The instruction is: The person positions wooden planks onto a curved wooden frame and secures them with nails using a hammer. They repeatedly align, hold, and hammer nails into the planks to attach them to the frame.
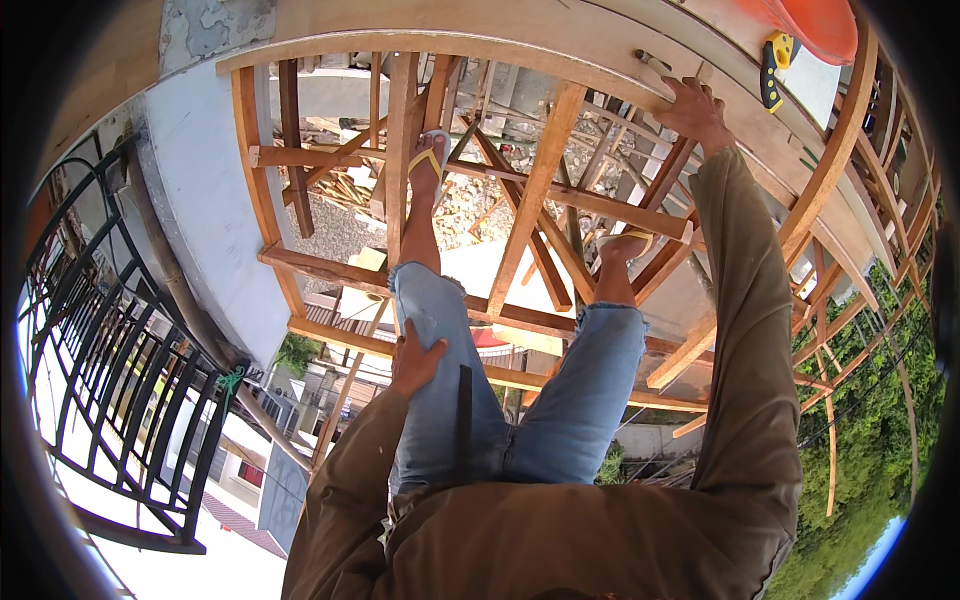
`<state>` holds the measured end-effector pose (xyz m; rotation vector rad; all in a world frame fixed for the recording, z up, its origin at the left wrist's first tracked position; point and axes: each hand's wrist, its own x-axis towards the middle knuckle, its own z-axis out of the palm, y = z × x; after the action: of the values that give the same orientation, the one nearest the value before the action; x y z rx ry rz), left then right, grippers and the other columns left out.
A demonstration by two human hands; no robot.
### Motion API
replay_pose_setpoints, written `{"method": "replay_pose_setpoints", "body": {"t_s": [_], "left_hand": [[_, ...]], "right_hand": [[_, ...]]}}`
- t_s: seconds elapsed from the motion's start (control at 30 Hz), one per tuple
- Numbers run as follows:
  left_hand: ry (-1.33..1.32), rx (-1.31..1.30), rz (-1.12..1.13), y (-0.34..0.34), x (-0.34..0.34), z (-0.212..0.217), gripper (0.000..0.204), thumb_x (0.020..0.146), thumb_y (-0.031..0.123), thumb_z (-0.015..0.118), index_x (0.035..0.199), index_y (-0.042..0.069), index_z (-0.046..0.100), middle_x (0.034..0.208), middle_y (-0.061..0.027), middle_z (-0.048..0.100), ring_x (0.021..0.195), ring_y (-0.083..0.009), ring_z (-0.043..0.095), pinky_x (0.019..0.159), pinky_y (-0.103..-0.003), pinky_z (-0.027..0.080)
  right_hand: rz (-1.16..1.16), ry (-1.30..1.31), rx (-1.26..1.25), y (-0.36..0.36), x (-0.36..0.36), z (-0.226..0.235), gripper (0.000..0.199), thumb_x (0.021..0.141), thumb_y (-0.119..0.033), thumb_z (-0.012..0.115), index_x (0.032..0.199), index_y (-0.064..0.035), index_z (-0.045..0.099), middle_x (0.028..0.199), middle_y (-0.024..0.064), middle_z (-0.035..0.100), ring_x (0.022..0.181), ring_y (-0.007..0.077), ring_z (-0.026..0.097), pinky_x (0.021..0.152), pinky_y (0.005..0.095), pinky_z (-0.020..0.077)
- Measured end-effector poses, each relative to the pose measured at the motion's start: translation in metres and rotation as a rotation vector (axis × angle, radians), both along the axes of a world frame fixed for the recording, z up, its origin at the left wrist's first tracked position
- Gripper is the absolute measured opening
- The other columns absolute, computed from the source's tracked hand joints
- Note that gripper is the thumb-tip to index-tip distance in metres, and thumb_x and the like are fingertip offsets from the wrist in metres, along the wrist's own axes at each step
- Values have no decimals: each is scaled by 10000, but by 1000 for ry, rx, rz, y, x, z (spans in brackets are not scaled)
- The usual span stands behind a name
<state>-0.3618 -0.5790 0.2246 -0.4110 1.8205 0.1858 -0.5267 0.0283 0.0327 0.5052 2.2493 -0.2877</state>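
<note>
- At the far right, the right hand (692, 115) rested on a wooden board (590, 62), fingers spread, just beside a small tool (652, 63).
- Nearer and left, the left hand (416, 362) lay spread on a denim-clad leg (432, 308).
- Beyond the right hand lay a yellow-and-black handle (769, 78) and an orange shell (822, 30), container or not unclear.
- Below, timber framing (537, 190) crossed over rubble (470, 205); a dark railing (205, 450) stood left.

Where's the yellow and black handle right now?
In the head view, the yellow and black handle is at the upper right, beside the orange object, to the right of the right hand.
</note>
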Motion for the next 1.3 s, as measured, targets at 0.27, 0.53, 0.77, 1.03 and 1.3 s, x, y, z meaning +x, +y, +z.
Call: {"method": "replay_pose_setpoints", "body": {"t_s": [0.27,0.53,0.77,1.03,1.3], "left_hand": [[-69,-232,-89,36,-16,-21,1155,841,530,726,1618,-3,59,1442,-434,407,1337,-536,468,1118,-531,393],[-44,-294,-158,50,-23,-36,1245,788,573,760,1613,-13,35,1405,-455,436,1277,-534,532,1089,-522,435],[-81,-339,-167,66,-35,-38,1243,784,574,758,1608,-33,52,1424,-444,431,1304,-529,512,1100,-501,430],[669,240,-200,147,-98,-92,477,922,206,711,1313,-25,568,1213,-241,596,1131,-440,580,998,-495,458],[873,740,-6,389,-322,-193,218,943,163,700,1032,-35,685,838,-81,689,746,-131,615,699,-285,520]], "right_hand": [[166,169,-20,-20,8,-19,835,730,-707,746,1321,-122,666,1387,140,615,1389,328,475,1083,608,370],[200,302,36,-18,15,-32,734,763,-720,700,1176,-114,702,1075,135,755,1068,294,700,1043,543,388],[166,337,54,-20,12,-20,740,747,-731,687,1186,-135,694,1075,132,754,1053,283,711,1044,521,405],[64,393,-24,-13,16,-30,698,681,-650,755,1134,-120,725,1079,136,745,1085,297,693,1126,529,387],[21,347,-81,-6,15,-29,640,623,-621,813,1010,-118,729,1004,118,744,1040,296,703,1133,541,393]]}}
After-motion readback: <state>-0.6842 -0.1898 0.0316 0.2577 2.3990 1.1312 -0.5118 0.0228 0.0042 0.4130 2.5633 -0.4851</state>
